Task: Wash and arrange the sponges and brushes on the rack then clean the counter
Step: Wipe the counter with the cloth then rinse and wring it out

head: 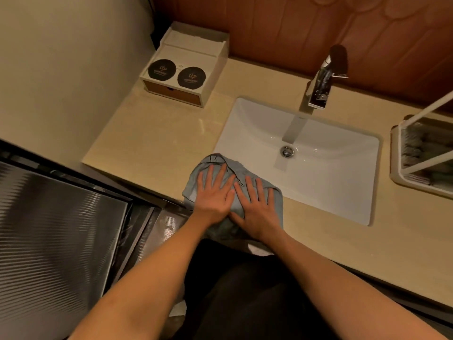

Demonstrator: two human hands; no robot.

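I see my left grip (215, 193) and right grip (256, 204) side by side, fingers straight and spread, both pressing flat on the blue-grey cloth (213, 161). The cloth lies over the front edge of the bench (152, 133), at the near left corner of the sink (326, 173). Behind the sink stands the tap (321, 79); the white rack (396, 177) holding bristly brushes (416, 143) sits on the bench to the right, and a white box (188, 55) is at the far left.

You face bathroom vanity, hotel-like: white rectangular basin (245, 123) sunk in beige stone counter (157, 133), chrome tap (321, 79) behind it, white amenity box (193, 52) topped by two dark logo-printed discs (161, 69) in left corner, brown wall panelling (282, 25) beyond.
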